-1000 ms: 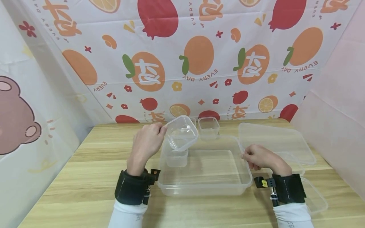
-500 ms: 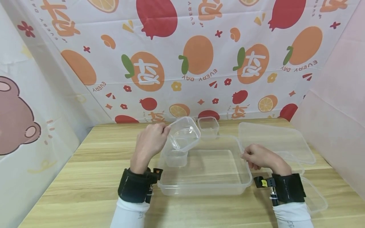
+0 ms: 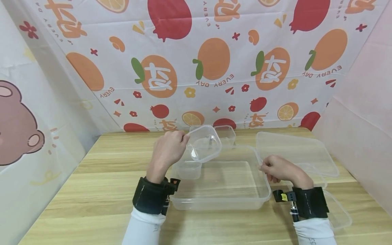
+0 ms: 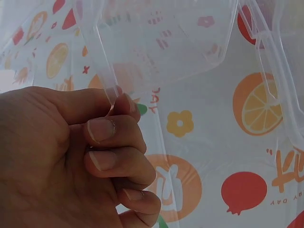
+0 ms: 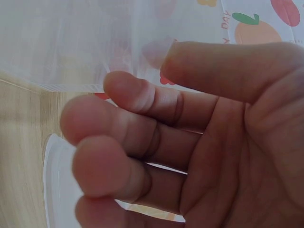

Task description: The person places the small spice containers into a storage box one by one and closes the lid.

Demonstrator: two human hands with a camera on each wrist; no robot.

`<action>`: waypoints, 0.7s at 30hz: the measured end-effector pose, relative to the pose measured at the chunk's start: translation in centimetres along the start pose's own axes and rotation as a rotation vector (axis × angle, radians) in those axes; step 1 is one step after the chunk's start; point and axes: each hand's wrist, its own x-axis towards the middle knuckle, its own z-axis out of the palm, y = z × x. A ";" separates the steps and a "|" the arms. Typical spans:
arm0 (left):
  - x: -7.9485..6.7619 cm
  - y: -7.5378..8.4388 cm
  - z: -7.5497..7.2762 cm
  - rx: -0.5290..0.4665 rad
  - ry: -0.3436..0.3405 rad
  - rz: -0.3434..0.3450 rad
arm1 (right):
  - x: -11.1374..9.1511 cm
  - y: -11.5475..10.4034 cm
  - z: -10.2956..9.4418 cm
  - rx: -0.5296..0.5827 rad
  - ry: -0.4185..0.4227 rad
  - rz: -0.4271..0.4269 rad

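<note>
My left hand (image 3: 169, 149) pinches one edge of a small clear plastic food container (image 3: 205, 144) between thumb and forefinger. The container hangs tilted above the back left part of a large clear plastic box (image 3: 220, 204); in the left wrist view its wall (image 4: 156, 42) rises from the fingertips. Inside the large box, at its left, sits another small container (image 3: 189, 170). My right hand (image 3: 280, 168) grips the large box's right rim; the right wrist view has the thumb tip behind the box's clear wall (image 5: 71, 42) and the other fingers curled beside it.
A small container (image 3: 228, 134) stands behind the large box, with another edge showing behind the held one. On the right lie a big rectangular lid (image 3: 297, 151) and smaller lids (image 3: 338, 212), partly under the right arm. A fruit-print cloth (image 3: 190, 61) closes the table's back.
My left hand has moved to the right with the tilted small container, which now overlaps the one standing behind. The right hand and the large box have stayed in place.
</note>
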 end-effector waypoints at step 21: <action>1.1 1.1 1.5 0.034 -0.002 0.058 | 0.1 -0.1 -0.1 -0.012 0.004 -0.002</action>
